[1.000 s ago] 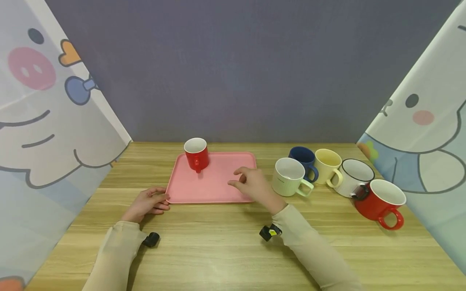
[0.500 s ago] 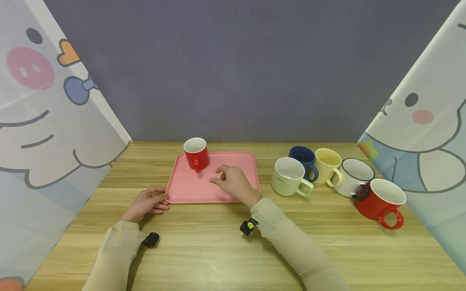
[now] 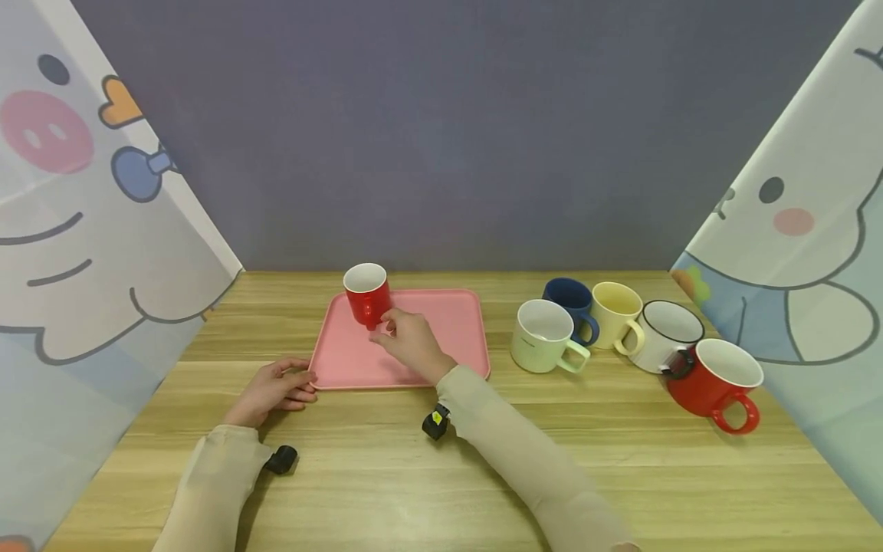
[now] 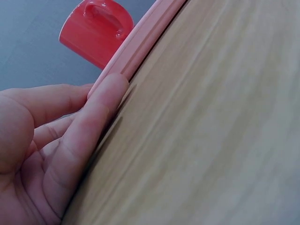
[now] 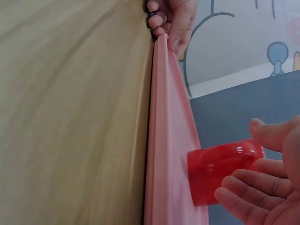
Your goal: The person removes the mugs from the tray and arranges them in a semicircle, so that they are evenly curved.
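Observation:
On the back left of a pink tray (image 3: 448,326) stands a red mug (image 3: 360,300), upright, white inside, its handle facing the front. My right hand (image 3: 416,346) is over the tray, its fingertips right at that handle. The right wrist view has the right hand (image 5: 262,187) with thumb and fingers apart, beside the red mug (image 5: 201,183). At the tray's front left corner, my left hand (image 3: 274,392) pinches the rim between thumb and fingers. The left wrist view shows the left hand (image 4: 65,136) close up against the tray rim (image 4: 126,56).
To the right on the wooden table (image 3: 386,475) several mugs stand close together: pale green (image 3: 534,349), dark blue (image 3: 564,294), yellow (image 3: 610,318), white with a black rim (image 3: 651,346) and a larger red one (image 3: 700,391). A grey wall (image 3: 441,138) rises behind.
My right hand has moved left across the tray to the red mug's handle. The left hand has stayed at the tray's corner, and the head view has shifted slightly.

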`<state>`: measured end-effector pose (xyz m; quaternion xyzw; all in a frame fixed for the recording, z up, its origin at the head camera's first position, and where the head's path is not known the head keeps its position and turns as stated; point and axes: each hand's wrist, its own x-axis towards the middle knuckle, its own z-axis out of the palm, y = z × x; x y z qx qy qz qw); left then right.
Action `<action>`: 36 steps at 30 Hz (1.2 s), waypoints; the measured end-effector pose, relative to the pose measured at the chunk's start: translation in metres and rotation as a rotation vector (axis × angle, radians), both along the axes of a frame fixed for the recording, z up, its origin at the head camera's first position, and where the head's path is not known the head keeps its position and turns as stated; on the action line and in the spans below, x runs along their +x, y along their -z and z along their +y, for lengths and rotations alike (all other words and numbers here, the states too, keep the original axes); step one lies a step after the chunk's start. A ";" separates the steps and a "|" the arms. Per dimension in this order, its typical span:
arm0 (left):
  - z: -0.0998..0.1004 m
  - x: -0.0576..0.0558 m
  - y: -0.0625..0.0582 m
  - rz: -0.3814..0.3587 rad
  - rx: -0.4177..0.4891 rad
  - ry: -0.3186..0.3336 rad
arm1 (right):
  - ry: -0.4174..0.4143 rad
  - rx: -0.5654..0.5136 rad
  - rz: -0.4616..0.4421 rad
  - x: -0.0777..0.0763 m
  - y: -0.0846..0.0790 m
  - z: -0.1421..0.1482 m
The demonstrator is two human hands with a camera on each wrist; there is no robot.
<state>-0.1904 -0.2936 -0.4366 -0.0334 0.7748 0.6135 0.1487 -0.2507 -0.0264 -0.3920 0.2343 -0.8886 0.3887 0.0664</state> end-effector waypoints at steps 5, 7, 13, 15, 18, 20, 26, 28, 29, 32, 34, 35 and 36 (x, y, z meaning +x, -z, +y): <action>0.000 0.001 0.001 0.002 0.001 0.001 | 0.034 0.011 0.037 -0.007 0.003 -0.012; 0.000 0.001 0.001 0.006 0.000 0.004 | 0.044 0.018 0.043 -0.010 0.003 -0.016; -0.001 0.000 0.003 0.010 -0.002 0.001 | 0.072 -0.003 0.045 -0.019 0.007 -0.025; -0.001 0.000 0.004 0.011 -0.005 -0.004 | 0.081 0.003 0.049 -0.022 0.009 -0.029; -0.001 0.000 0.005 0.012 -0.006 -0.005 | 0.077 0.002 0.047 -0.025 0.014 -0.034; -0.001 0.001 0.006 0.003 0.000 -0.012 | 0.073 -0.005 0.047 -0.026 0.016 -0.036; -0.001 0.001 0.007 0.004 0.005 -0.011 | 0.096 0.017 0.087 -0.028 0.017 -0.037; -0.001 0.000 0.007 0.004 0.003 -0.016 | 0.103 0.029 0.088 -0.028 0.017 -0.037; -0.001 0.000 0.007 0.005 0.000 -0.016 | 0.104 0.033 0.085 -0.028 0.016 -0.037; -0.001 -0.002 0.006 0.005 -0.002 -0.023 | 0.109 0.056 0.070 -0.027 0.013 -0.038; -0.002 -0.002 0.005 0.007 -0.003 -0.020 | 0.110 0.066 0.060 -0.028 0.011 -0.038; -0.002 -0.002 0.005 0.008 -0.005 -0.018 | 0.111 0.069 0.055 -0.028 0.011 -0.037; -0.003 -0.002 0.004 0.009 -0.004 -0.020 | 0.112 0.072 0.048 -0.028 0.010 -0.037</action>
